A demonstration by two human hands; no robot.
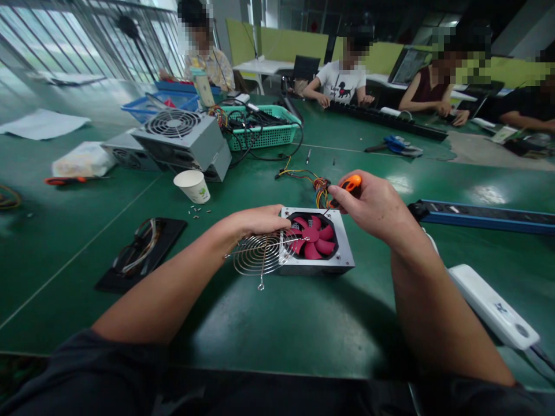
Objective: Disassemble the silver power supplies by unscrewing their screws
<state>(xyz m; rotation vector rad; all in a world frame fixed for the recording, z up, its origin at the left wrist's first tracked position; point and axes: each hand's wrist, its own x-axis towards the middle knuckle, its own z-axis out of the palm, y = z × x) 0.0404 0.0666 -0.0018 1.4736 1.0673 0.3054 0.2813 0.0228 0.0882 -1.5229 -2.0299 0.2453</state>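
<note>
A metal power supply (346,254) with a dark red fan (313,237) lies fan side up on the green table. My left hand (262,221) is closed at its upper left corner, thumb over a round wire fan grille (260,254). The grille overlaps the case's left edge and sticks out past it; the fingers underneath are hidden. In my right hand (375,202) is a screwdriver (352,184) with an orange and black handle, its thin shaft slanting down to the fan's upper right corner. Bundled cables (321,188) lie behind the case.
Left of the work are a paper cup (192,188), small screws (196,211), a black tray (141,254) and stacked power supplies (182,144). A green basket (264,136) of cables stands behind. Right are a white power strip (492,306) and a blue-black bar (485,216). Several people sit opposite.
</note>
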